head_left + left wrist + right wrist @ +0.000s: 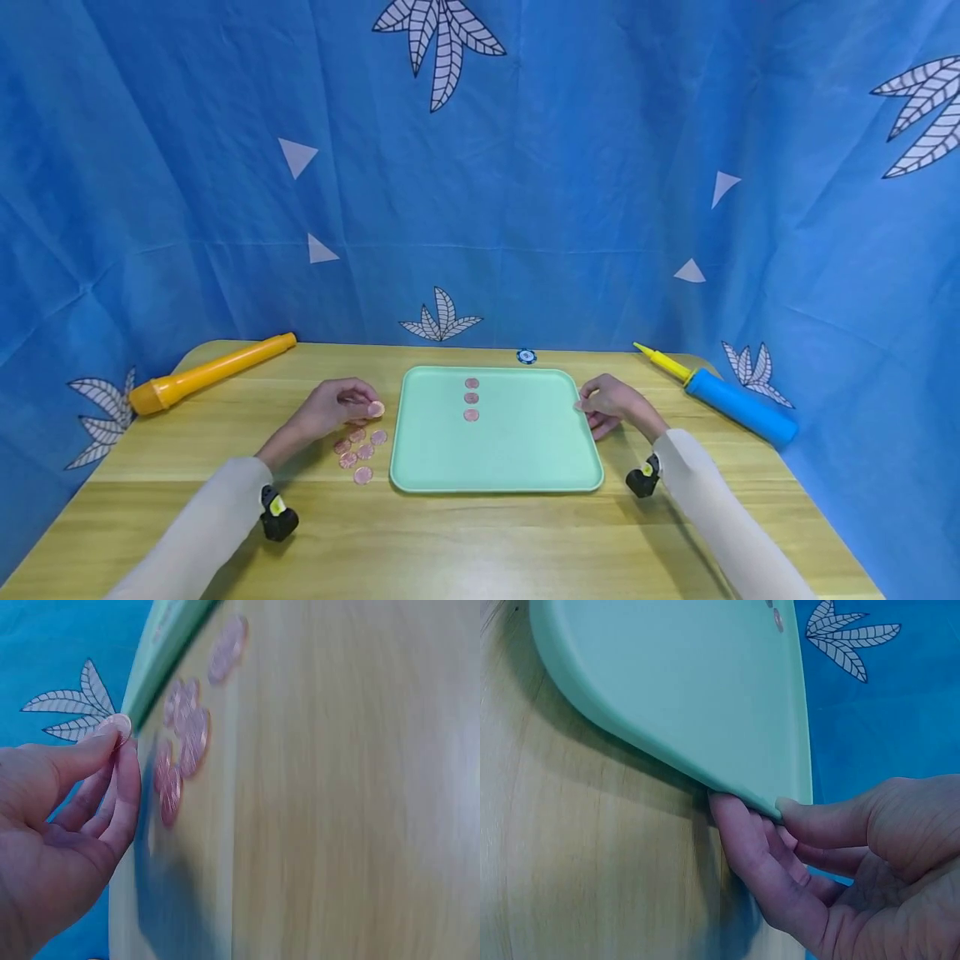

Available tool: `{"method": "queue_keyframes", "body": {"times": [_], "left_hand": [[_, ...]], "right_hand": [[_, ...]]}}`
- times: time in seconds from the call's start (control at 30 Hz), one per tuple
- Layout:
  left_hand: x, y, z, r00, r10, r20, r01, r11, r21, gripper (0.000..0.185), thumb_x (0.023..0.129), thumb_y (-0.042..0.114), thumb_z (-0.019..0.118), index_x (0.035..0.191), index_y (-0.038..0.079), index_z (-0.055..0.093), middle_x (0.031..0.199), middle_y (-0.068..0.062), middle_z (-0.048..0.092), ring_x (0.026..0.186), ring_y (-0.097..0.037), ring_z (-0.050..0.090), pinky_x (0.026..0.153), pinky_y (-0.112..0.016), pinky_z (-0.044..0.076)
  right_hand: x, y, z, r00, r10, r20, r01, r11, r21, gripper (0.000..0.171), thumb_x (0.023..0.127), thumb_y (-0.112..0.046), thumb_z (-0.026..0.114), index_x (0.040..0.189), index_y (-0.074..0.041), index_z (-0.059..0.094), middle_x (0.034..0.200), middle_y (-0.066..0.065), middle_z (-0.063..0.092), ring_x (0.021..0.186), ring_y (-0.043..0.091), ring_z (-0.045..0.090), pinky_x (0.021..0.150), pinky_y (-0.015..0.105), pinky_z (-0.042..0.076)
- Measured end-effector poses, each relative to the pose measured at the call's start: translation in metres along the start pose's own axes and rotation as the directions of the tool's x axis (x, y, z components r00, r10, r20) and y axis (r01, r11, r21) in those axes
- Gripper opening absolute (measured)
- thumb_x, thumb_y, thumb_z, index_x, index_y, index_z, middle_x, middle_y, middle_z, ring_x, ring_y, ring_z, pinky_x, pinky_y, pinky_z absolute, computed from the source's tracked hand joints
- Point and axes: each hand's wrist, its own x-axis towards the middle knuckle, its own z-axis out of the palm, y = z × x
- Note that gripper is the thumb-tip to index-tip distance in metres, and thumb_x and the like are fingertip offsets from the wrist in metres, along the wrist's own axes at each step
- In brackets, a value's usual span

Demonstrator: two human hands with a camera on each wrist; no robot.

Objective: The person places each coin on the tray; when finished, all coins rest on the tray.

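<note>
Between thumb and fingers my left hand [341, 407] pinches a copper-coloured coin [120, 729], just left of the tray in the head view. Several more copper coins [365, 451] lie on the table below that hand. A light green rectangular tray [517, 458] occupies the middle of the table. Three coins [471, 398] form a column on it, in its upper left part. At the tray's right edge, my right hand [613, 403] grips the rim, thumb on top and fingers below, as the right wrist view shows.
A blue and white poker chip [527, 357] lies behind the tray. An orange baton-shaped object [217, 372] rests at the back left. At the right edge is a blue and yellow hand pump [738, 406]. A blue patterned cloth [480, 208] hangs behind the wooden table [480, 542].
</note>
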Motion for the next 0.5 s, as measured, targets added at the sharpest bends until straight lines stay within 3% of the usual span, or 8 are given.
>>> {"method": "queue_keyframes", "body": {"times": [0.13, 0.3, 0.5], "left_hand": [[0.0, 0.009, 0.004, 0.999, -0.02, 0.026, 0.023, 0.992, -0.124, 0.028, 0.1, 0.016, 0.072, 0.122, -0.001, 0.069, 0.112, -0.013, 0.072, 0.099, -0.021, 0.072, 0.089, -0.034, 0.062], [-0.002, 0.026, 0.017, 0.999, -0.014, 0.041, 0.022, 0.982, -0.187, 0.031, 0.102, 0.018, 0.071, 0.126, -0.001, 0.068, 0.116, -0.013, 0.073, 0.102, -0.024, 0.073, 0.093, -0.037, 0.061], [0.002, 0.039, 0.036, 0.998, -0.039, 0.059, 0.056, 0.938, -0.341, 0.033, 0.104, 0.016, 0.067, 0.132, -0.002, 0.064, 0.121, -0.01, 0.072, 0.109, -0.021, 0.073, 0.101, -0.042, 0.058]], "right_hand": [[-0.002, -0.001, -0.001, 1.0, 0.001, -0.004, -0.001, 1.0, 0.013, 0.007, 0.105, -0.002, 0.059, 0.106, 0.004, 0.059, 0.074, 0.007, 0.058, 0.061, 0.014, 0.065, 0.064, 0.037, 0.065], [-0.003, 0.0, -0.001, 1.0, -0.001, -0.017, 0.001, 1.0, 0.019, 0.007, 0.104, -0.002, 0.059, 0.103, 0.004, 0.06, 0.073, 0.007, 0.058, 0.06, 0.014, 0.064, 0.064, 0.038, 0.065], [-0.001, 0.003, 0.002, 0.999, -0.003, -0.042, 0.004, 0.999, 0.032, 0.006, 0.104, -0.003, 0.061, 0.099, 0.0, 0.061, 0.072, 0.007, 0.058, 0.059, 0.014, 0.063, 0.062, 0.036, 0.064]]}}
